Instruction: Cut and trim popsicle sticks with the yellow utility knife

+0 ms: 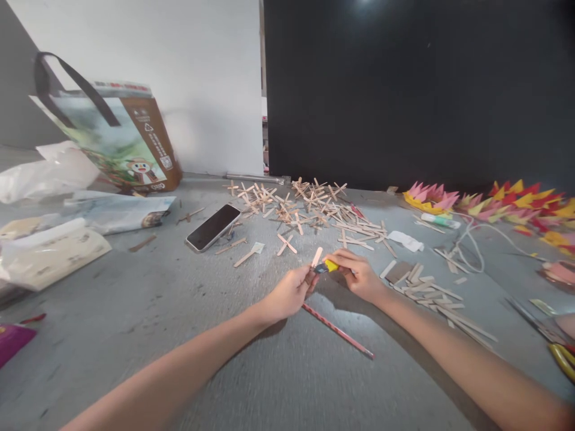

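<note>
1. The left hand (287, 292) is closed, its thumb and fingers pinching a flat, pale wooden stick with a rounded end (317, 256); the stick's free end points up and away from the fingertips.
2. The right hand (362, 278) grasps the yellow end of a small yellow-and-dark-grey object (331, 265). Its dark part reaches the left fingertips beside the stick; whether the left fingers also grip it, I cannot tell.
3. Below the gap between the hands, a slim red patterned pencil (339, 330) lies slantwise on the grey surface (251, 371), its upper end close to the left hand.
4. Just beyond the left hand lies a single cross of two pale wooden sticks (286, 244). Farther off, ahead of both hands, spreads a heap of similar wooden crosses (283, 203).
5. Ahead and to the left of the left hand rests a black-screened phone with a light edge (214, 227).
6. To the right of the right hand lie loose, flat wooden sticks (431, 293); ahead of it and slightly right is a crumpled white paper piece (405, 240).
7. Well to the right of the right hand are yellow-handled metal scissors (561, 361); farther ahead on that side stand pointed pink-and-yellow paper pieces (431, 197).
</note>
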Available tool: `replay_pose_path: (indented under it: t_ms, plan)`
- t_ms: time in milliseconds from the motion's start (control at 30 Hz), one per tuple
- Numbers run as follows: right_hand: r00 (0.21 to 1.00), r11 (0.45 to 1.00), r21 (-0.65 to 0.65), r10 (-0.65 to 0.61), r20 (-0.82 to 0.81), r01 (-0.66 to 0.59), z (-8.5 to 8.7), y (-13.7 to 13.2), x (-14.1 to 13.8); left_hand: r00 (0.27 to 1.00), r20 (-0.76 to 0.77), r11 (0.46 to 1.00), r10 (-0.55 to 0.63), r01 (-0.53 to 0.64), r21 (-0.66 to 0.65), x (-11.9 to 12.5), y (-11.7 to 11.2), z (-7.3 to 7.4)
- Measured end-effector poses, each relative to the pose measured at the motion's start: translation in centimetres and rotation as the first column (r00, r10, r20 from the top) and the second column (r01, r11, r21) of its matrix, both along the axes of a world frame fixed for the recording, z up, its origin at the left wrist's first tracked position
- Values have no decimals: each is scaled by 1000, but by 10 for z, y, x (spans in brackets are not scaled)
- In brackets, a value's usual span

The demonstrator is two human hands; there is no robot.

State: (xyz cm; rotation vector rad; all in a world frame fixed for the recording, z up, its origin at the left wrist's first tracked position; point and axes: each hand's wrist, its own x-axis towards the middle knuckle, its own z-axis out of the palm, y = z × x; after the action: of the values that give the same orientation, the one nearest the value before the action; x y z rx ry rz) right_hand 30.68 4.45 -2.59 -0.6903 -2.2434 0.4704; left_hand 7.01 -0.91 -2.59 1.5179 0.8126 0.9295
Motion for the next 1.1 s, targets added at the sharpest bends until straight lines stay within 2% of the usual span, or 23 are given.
replay_pose_path:
  t_ms: [167, 367, 600, 767, 967, 1100]
  plan:
    - [1000, 1000, -3, -15, 0, 15, 1, -1, 1, 998, 52, 999, -36, 37, -17, -1, -2, 4]
    - [1000, 1000, -21, 6, -6, -6, 2, -2, -2, 1000, 22, 1000, -14, 14, 5, 0, -1, -1]
    - [1000, 998, -56, -14, -6, 13, 4, -2, -2, 981, 172, 992, -83, 98, -78, -2, -2, 2]
    - [1000, 999, -32, 9, -15, -10, 4, -2, -4, 987, 134, 992, -92, 103, -76, -1, 0, -1]
    - [1000, 998, -66, 1, -17, -2, 2, 0, -2, 981, 173, 991, -86, 102, -87, -1, 0, -2]
    - [1000, 997, -79, 8, -9, -9, 2, 0, -2, 988, 134, 992, -81, 94, -90, 0, 0, -3]
